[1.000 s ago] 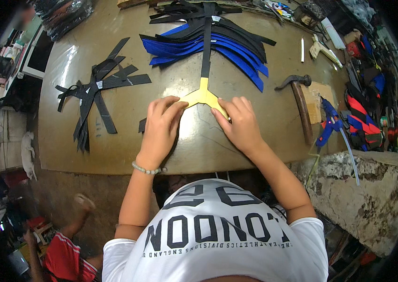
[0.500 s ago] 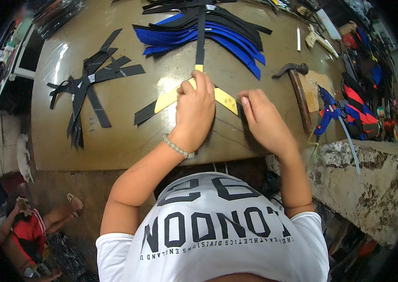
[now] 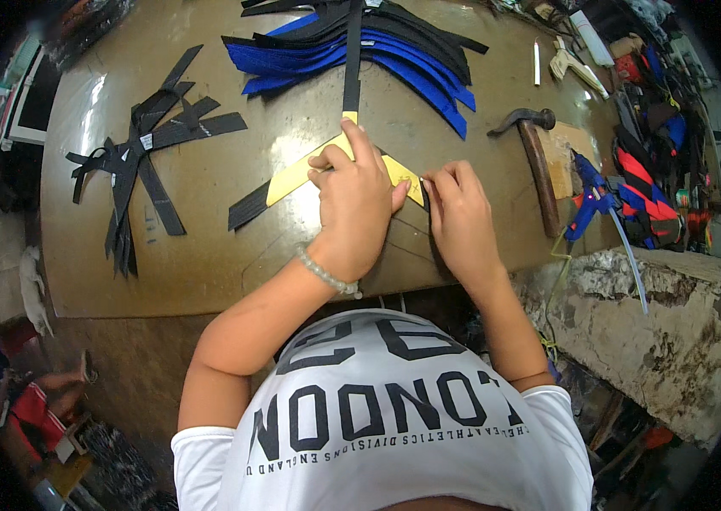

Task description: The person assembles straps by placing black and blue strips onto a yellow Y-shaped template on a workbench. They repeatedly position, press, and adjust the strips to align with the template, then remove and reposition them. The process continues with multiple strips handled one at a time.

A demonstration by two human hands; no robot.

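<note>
A yellow three-armed template [image 3: 291, 177] lies over black webbing straps [image 3: 249, 209] on the table. My left hand [image 3: 354, 192] presses down on its middle, fingers spread and thumb on the right arm. The black strap ends stick out past the yellow arms, and one strap runs away from me. My right hand [image 3: 460, 213] is pinched closed at the right arm's end, beside the black strap there. A small pale tip shows at its fingertips, but what it holds is too small to make out.
Blue and black strap pieces [image 3: 352, 55] are stacked at the far side. A tied black strap bundle [image 3: 143, 140] lies left. On the right are a hammer [image 3: 539, 170], a blue glue gun [image 3: 589, 200] and a white stick [image 3: 537, 64]. A person in red [image 3: 37, 417] sits lower left.
My left fingers have spread apart and the thumb has come out onto the right yellow arm. My right hand has turned more upright, its fingertips still by the strap end. The view has shifted slightly.
</note>
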